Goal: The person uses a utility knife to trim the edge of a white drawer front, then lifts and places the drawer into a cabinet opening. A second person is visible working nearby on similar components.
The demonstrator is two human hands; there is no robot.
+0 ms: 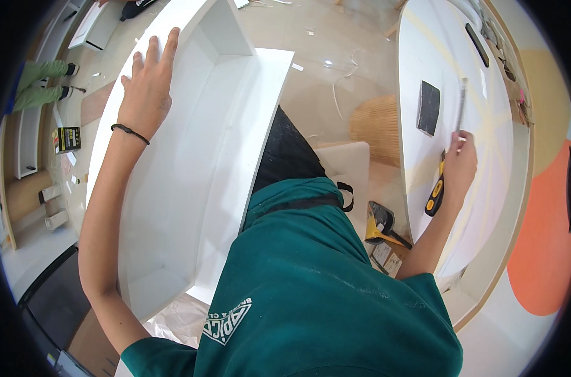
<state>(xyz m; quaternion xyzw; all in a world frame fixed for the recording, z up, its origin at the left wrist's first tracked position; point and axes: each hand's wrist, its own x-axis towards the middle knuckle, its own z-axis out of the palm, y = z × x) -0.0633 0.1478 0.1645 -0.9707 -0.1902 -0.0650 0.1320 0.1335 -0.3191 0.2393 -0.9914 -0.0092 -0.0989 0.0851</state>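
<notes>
Now, at the right hand (462, 154), a slim grey strip (462, 100) is pinched between closed fingertips and pointed to twelve o'clock over the round white surface (480, 151). Just beside the wrist, at seven, a black-and-yellow-handled tool (434, 196) is left ungripped; care would be well taken that it isn't snagged by strip or wrist. A firmer hold might be had nearer the strip's middle, as only one end is gripped.

And across between nine and ten, the left hand (146, 94) is seen with fingers spread apart along the wall of a white open box (178, 144), which is tilted beside the wearer's leg; the thumb can't be made out. Steadiness there would be best served by even palm pressure, with the thin wall spared any twisting.

Counted outward from the right hand: one strip held, one tool at seven, one black sheet (428, 108) at eleven, and between twelve and one, one short white strip (484, 83), then one dark bar (477, 45). Down at eight, one dustpan (386, 220) is spotted; far off between nine and ten, one co-worker's green trouser legs (43, 85), two of them, are glimpsed.
</notes>
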